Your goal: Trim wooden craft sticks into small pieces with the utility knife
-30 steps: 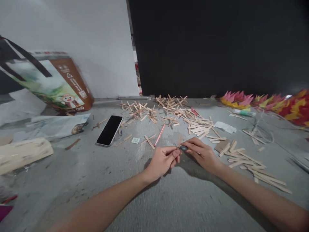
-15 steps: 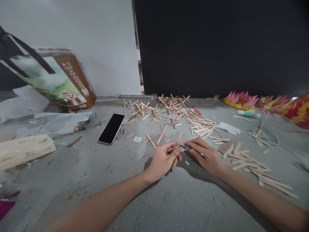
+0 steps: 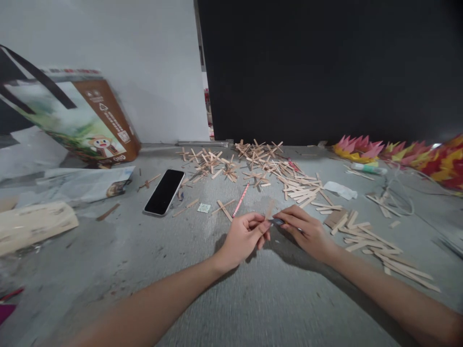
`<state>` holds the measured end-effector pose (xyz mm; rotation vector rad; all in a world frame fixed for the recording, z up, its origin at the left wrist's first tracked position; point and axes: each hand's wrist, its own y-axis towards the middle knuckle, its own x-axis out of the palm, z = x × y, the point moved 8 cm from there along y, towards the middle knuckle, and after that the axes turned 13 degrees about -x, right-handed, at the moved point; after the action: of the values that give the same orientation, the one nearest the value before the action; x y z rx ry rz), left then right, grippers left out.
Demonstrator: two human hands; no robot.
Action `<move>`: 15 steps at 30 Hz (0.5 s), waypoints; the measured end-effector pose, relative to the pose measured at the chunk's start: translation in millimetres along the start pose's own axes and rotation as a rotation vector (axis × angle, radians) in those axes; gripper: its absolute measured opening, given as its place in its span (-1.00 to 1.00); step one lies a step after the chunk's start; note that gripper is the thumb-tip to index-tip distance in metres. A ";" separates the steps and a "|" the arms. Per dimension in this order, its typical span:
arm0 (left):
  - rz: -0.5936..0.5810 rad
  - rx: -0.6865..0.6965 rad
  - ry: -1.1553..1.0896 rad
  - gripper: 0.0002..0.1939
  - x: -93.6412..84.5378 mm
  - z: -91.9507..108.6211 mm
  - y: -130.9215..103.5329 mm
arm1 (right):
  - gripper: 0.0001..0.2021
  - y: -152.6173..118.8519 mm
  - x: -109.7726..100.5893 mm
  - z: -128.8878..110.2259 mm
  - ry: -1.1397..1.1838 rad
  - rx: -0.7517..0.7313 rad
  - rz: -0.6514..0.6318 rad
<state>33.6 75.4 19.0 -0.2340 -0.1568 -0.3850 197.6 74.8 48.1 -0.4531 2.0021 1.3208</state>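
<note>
In the head view, my left hand (image 3: 243,238) is closed, pinching a wooden craft stick (image 3: 270,208) between thumb and fingers. The stick's blurred upper end points away from me. Close on its right, my right hand (image 3: 306,231) is closed around a small flat blue-grey tool (image 3: 277,221); its exact kind is hidden by the fingers. The tool's tip meets or nearly meets the stick by my left thumb. Just beyond my left hand lie a pink patterned pencil (image 3: 240,200) and a pair of crossed sticks (image 3: 224,210).
Behind my hands is a pile of crossed sticks (image 3: 210,163). Loose sticks (image 3: 376,243) spread at the right, near a glue tube (image 3: 369,168) and a cable. A phone (image 3: 164,192) lies left, with a printed bag (image 3: 94,120) behind. Pink-yellow paper petals (image 3: 358,148) stand far right.
The view has shifted slightly, so the scene sits a little further left. My right hand has brought the tool slightly closer to the stick. Both grips are kept.
</note>
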 end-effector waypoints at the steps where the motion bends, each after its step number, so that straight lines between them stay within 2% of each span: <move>1: -0.003 -0.003 0.001 -0.59 0.2 -0.1 0.1 | -0.72 -0.6 0.1 0.7 0.004 0.002 0.000; 8: -0.018 -0.012 -0.001 -0.60 0.8 -3.2 1.5 | -0.72 -2.6 0.0 1.9 0.027 -0.007 0.006; 15: -0.065 -0.045 0.099 -0.52 0.9 -9.3 6.9 | -0.72 -1.6 2.5 1.2 0.054 -0.012 -0.020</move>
<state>38.1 78.9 8.9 -0.2544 -0.0584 -0.4640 197.3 75.5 44.9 -0.5186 2.0296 1.3212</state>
